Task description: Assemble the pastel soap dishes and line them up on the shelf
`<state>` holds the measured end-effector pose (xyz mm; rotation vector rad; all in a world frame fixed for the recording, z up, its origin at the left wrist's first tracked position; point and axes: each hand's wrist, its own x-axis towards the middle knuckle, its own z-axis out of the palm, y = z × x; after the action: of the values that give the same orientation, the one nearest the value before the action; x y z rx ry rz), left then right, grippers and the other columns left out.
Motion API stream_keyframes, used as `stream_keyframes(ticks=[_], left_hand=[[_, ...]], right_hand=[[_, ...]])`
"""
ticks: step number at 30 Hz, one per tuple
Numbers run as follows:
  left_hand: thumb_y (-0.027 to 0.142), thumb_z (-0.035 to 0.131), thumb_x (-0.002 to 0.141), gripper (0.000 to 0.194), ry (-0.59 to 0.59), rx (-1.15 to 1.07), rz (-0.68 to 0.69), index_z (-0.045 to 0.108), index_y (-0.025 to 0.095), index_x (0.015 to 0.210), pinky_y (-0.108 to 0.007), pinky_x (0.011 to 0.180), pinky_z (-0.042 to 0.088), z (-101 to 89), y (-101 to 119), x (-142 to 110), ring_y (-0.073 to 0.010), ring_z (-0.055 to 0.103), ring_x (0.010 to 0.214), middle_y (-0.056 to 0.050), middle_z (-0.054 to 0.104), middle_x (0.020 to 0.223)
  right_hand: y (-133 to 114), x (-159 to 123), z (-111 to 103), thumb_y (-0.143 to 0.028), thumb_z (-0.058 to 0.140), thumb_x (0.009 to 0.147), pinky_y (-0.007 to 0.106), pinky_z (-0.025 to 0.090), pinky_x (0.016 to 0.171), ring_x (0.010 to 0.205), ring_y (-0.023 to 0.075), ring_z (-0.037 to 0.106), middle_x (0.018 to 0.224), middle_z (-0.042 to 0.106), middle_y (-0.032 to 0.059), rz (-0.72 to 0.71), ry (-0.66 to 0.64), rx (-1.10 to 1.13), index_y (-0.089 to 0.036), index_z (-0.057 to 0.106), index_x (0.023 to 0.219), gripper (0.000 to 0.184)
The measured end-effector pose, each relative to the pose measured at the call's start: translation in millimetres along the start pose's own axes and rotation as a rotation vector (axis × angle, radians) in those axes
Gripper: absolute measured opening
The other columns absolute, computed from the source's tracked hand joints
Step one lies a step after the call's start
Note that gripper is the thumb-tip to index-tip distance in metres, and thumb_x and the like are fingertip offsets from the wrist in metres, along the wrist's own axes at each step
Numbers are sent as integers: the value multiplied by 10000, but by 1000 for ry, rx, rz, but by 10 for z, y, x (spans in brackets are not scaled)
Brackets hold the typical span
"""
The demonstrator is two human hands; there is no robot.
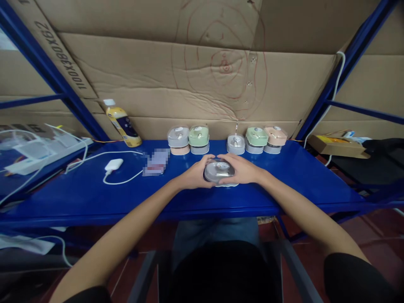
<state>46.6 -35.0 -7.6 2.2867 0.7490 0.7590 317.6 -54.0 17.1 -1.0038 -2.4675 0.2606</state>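
Between my two hands is a small rounded grey box [219, 169] with a shiny see-through lid, close above the blue table or on it. My left hand [196, 173] wraps its left side, fingers curved round the edge. From the other side my right hand [242, 169] closes on the same box, its thumb along the front. A pale rim shows beneath the box; what it belongs to is partly hidden by my fingers. Straight behind stands a single grey box [235, 144]. Green-lidded boxes [199, 136] stand in stacks on either side of it.
On the blue table [176, 200], a phone-like blurred item [157, 162] and a white charger [114, 164] with cable lie left. A yellow bottle [122, 122] leans at the back left against cardboard [142, 75]. Blue frame posts [344, 71] rise at both sides.
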Motion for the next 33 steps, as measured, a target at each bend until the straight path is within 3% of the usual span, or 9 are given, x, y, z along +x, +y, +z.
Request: stream_keyframes(ticks=[3, 7, 9, 13, 16, 21, 25, 29, 33], left_hand=[[355, 880, 772, 1083, -15, 93, -5, 344, 214, 1702, -607, 1251, 457, -25, 33, -70, -388, 609, 1439, -195, 587, 1570], [375, 744, 950, 526, -62, 251, 68, 714, 264, 1464, -551, 1301, 427, -46, 108, -114, -352, 559, 1489, -136, 543, 1570], [420, 673, 1025, 418, -57, 280, 75, 772, 262, 1399, -536, 1303, 433, -48, 129, -116, -349, 538, 1506, -138, 517, 1582], [488, 588, 1073, 438, 56, 316, 30, 780, 237, 1375, -561, 1305, 427, -125, 75, -106, -361, 525, 1516, -152, 512, 1596], [513, 573, 1056, 452, 147, 373, -52, 793, 208, 1307, -587, 1302, 417, -254, -60, -97, -366, 552, 1479, -161, 583, 1496], [553, 561, 1030, 473, 183, 440, -206, 786, 187, 1227, -603, 1260, 453, -382, -238, -100, -369, 597, 1378, -145, 638, 1314], [514, 538, 1052, 439, 174, 402, -143, 763, 189, 1243, -579, 1280, 435, -300, -122, -118, -356, 575, 1430, -157, 602, 1416], [509, 588, 1051, 429, 60, 325, -40, 729, 240, 1353, -530, 1302, 427, -131, 109, -149, -352, 506, 1542, -141, 518, 1597], [478, 705, 986, 558, -23, 268, -3, 624, 232, 1480, -505, 1302, 434, 15, 193, -159, -336, 532, 1529, -159, 497, 1630]], right_hand=[[178, -89, -157, -786, 753, 881, 585, 549, 1156, 1362, 397, 671, 1511, 683, 175, 37, 129, 51, -225, 599, 1551, 887], [497, -252, -364, -771, 685, 936, 591, 594, 1058, 1210, 386, 736, 1415, 743, 178, 251, 251, 112, -197, 631, 1496, 804], [608, -311, -403, -780, 681, 931, 587, 608, 1023, 1157, 382, 748, 1364, 764, 177, 335, 269, 117, -191, 641, 1478, 804], [668, -343, -390, -739, 703, 937, 575, 625, 981, 1061, 358, 763, 1309, 783, 170, 394, 236, 80, -199, 651, 1465, 757], [657, -335, -369, -685, 738, 934, 577, 623, 999, 1099, 361, 763, 1337, 778, 171, 364, 174, 75, -197, 661, 1459, 722], [700, -335, -357, -605, 862, 831, 587, 622, 1028, 1176, 380, 760, 1345, 777, 162, 329, 33, 65, -202, 680, 1432, 747], [696, -329, -365, -628, 848, 838, 586, 634, 994, 1122, 371, 770, 1288, 789, 159, 358, 85, 31, -201, 674, 1435, 755], [636, -321, -368, -665, 814, 858, 586, 624, 1007, 1106, 366, 769, 1318, 780, 182, 400, 185, 48, -177, 658, 1458, 789], [571, -315, -342, -667, 836, 836, 593, 611, 1034, 1158, 379, 757, 1368, 766, 185, 370, 274, 76, -179, 660, 1467, 817]])
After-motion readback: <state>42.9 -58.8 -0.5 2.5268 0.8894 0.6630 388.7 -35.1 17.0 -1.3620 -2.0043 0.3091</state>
